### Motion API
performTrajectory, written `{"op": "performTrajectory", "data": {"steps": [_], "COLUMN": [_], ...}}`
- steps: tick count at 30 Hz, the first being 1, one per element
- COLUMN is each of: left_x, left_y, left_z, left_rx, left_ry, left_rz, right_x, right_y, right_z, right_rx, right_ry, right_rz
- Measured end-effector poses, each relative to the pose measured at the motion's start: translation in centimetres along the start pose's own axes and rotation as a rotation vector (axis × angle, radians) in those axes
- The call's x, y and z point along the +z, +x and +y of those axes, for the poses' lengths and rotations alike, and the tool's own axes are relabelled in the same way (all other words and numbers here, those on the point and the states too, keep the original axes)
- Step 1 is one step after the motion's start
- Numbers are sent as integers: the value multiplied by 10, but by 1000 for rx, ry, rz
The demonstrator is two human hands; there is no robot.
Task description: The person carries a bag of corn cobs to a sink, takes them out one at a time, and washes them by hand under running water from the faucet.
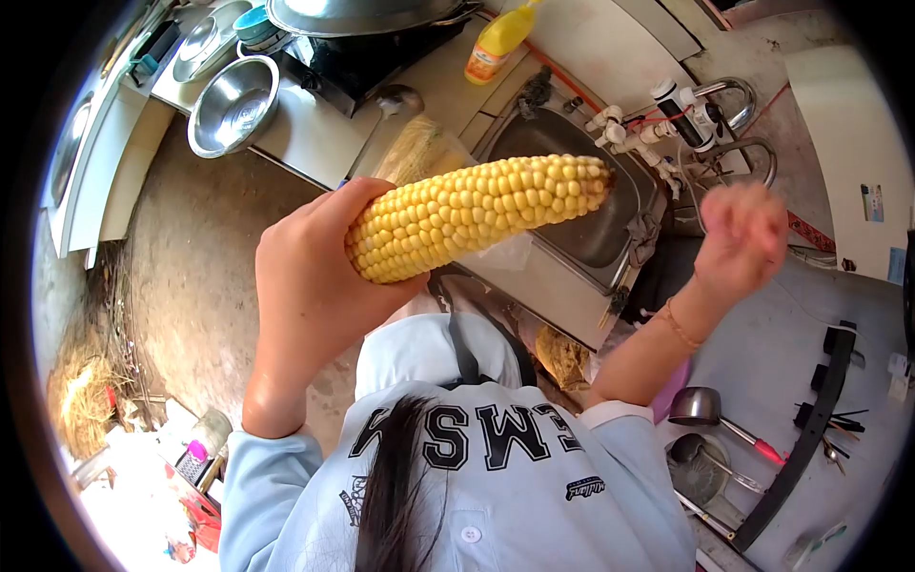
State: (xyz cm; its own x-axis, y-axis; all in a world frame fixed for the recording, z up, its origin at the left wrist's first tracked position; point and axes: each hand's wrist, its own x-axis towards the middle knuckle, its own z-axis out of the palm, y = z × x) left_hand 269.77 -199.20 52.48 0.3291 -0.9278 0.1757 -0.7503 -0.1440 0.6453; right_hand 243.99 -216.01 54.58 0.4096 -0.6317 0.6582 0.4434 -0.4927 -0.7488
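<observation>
The thick yellow ear of corn with bare kernels (477, 217) lies nearly level across the view, its long axis running left to right with a slight slant; the narrow tip points right and a little to the far side, and the broad end sits at the left, nearer the body. Its kernels are plump and glossy, packed in rows, paler toward the broad end, while the tip is brownish. It is held up in front of the chest, over the near part of the white counter (562, 294) and partly hiding the rectangular metal sink (596, 224). The left hand (319, 257) grips the broad end, fingers wrapped around it. The right hand (742, 234), raised at the right, is apart from the corn and blurred; how far its fingers are closed cannot be told.
</observation>
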Motion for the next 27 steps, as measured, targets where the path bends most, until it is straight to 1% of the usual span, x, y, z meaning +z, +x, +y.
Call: {"op": "performTrajectory", "data": {"steps": [1, 2, 4, 5, 6, 8, 9, 11, 13, 14, 15, 16, 17, 18, 19, 20, 23, 24, 26, 27], "left_x": [1, 3, 5, 7, 9, 14, 15, 16, 23, 26, 26, 23, 21, 22, 24, 24, 25, 27, 31, 31], "left_y": [1, 2, 3, 4, 5, 6, 6, 8, 7, 7, 8, 9, 9, 8, 6, 4, 3, 2, 2, 3], "left_z": [-1, -3, -6, -8, -10, -13, -12, -11, -12, -12, -9, -5, -3, -2, -2, -3, -8, -12, -21, -22], "left_rx": [-30, -61, -68, -78, -75, -86, -92, -157, -131, -111, -106, -134, -164, -165, -154, -145, -173, -176, -218, -221], "left_ry": [-143, -284, -333, -382, -383, -437, -437, -444, -438, -439, -445, -385, -324, -325, -278, -229, -208, -208, -360, -360], "left_rz": [-46, -91, -132, -168, -165, -213, -213, -303, -300, -281, -289, -349, -407, -409, -344, -276, -302, -301, -418, -416], "right_x": [-21, -47, -83, -75, -57, -29, -18, 6, 38, 47, 53, 56, 57, 58, 59, 58, 56, 56, 55, 55], "right_y": [-9, -22, -42, -44, -46, -52, -53, -52, -31, -23, -16, -12, -11, -10, -9, -9, -13, -15, -17, -18], "right_z": [7, 25, 58, 69, 62, 57, 53, 41, 30, 27, 25, 25, 25, 26, 28, 30, 39, 42, 44, 42], "right_rx": [-2, 113, 353, 209, 85, 411, 414, 205, -22, -20, -65, -110, -107, -43, 20, 21, 37, 23, 8, 136], "right_ry": [-4, -250, -739, -1339, -1729, -995, -992, -705, -864, -874, -882, -884, -887, -844, -796, -792, -804, -816, -826, -590], "right_rz": [2, 30, 92, -223, -394, 11, 6, 153, 55, 63, -50, -167, -168, -188, -211, -215, -264, -252, -242, -40]}}
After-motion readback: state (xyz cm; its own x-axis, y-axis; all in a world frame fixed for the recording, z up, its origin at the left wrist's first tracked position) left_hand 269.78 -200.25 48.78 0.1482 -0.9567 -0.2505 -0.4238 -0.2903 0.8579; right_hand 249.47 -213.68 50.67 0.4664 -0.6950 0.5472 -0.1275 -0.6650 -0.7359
